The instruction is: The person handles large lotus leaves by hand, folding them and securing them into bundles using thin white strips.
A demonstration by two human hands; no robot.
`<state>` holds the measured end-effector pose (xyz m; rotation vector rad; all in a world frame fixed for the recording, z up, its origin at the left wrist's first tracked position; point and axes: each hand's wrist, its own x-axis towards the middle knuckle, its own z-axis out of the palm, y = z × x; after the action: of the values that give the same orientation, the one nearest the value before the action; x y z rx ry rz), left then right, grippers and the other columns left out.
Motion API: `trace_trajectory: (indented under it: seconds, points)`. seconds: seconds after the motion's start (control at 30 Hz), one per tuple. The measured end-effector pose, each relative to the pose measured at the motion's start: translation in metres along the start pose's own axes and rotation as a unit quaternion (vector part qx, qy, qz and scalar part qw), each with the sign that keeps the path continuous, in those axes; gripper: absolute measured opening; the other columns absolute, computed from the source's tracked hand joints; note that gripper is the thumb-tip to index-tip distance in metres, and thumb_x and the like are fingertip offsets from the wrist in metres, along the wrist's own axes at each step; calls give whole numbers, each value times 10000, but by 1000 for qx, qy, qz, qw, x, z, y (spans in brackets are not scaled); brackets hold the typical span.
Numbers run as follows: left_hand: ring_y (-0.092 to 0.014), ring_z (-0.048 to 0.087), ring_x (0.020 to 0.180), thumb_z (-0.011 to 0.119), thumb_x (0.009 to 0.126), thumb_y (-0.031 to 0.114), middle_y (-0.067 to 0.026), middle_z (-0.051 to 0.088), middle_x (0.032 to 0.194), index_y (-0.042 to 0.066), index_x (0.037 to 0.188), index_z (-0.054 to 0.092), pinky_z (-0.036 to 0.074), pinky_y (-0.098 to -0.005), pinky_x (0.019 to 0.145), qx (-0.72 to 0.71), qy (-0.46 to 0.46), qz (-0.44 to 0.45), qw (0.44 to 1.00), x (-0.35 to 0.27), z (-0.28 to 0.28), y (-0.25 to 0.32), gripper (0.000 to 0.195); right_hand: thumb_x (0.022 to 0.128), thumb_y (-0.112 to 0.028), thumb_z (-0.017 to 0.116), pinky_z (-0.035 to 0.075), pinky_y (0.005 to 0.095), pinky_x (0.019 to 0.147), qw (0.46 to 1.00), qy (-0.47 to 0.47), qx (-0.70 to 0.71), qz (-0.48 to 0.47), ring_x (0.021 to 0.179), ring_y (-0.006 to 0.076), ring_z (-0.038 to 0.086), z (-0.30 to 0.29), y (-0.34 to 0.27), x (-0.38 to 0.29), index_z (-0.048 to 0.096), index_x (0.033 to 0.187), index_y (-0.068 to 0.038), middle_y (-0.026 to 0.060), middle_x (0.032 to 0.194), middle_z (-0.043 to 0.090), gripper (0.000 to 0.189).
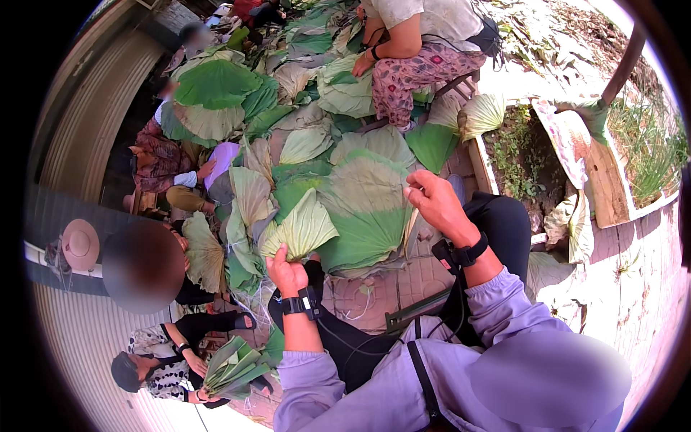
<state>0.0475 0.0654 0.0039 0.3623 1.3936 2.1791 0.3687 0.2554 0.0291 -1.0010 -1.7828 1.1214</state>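
Observation:
Pinched by its lower edge, a folded pale-green lotus leaf [303, 228] fans upward from my left hand [287, 274]. My right hand [436, 202] is raised over the right side of a stack of large lotus leaves [367, 216], fingers curled, with nothing visible in them. The top leaf of that stack is green with a broad brownish-grey patch. Its stack lies on the paving before my knees. Black straps with small devices circle both my wrists, and cables run from them across my lap.
Around me sit co-workers among heaped lotus leaves [216, 86]. One person at lower left holds a leaf bundle [235, 370]. Another sits on a stool ahead, hand on a leaf. To my right stands a wooden planter [478, 162] with a straw hat [573, 135] at its edge. White string [364, 308] lies on the paving.

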Motion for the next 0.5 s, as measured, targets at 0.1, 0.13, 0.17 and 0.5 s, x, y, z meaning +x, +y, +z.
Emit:
trace_trajectory:
  seconds: [0.1, 0.13, 0.17, 0.5]
  points:
    - [-210, 621, 996, 604, 906, 0, -105, 636, 1149, -19, 1179, 557, 493, -362, 918, 135, -20, 145, 980, 10, 11, 43, 277, 897, -124, 652, 502, 333, 730, 1000, 3, 7, -23, 804, 218, 636, -18, -14, 0, 617, 1080, 41, 152, 887, 659, 249]
    - [-172, 609, 962, 612, 906, 13, -89, 647, 1110, -27, 1156, 580, 488, -332, 885, 201, -19, 188, 961, 10, 21, 53, 256, 909, -104, 649, 505, 320, 735, 1000, 4, 8, -17, 805, 196, 631, -23, -18, -1, 614, 1095, 42, 136, 883, 659, 240]
    - [-172, 609, 962, 612, 906, 13, -89, 647, 1110, -27, 1156, 580, 488, -332, 885, 202, -19, 186, 961, 7, 31, 59, 256, 909, -104, 649, 505, 320, 735, 1000, 4, 8, -15, 805, 196, 631, -27, -19, -1, 614, 1095, 42, 136, 883, 659, 240]
    - [-352, 620, 981, 565, 822, -2, -128, 632, 1077, 47, 1152, 613, 523, -460, 791, 702, -242, 354, 569, -33, 136, -22, 337, 882, -119, 655, 467, 366, 677, 999, 21, 41, -12, 754, 277, 602, -34, -15, -3, 592, 1022, 27, 160, 856, 617, 212]
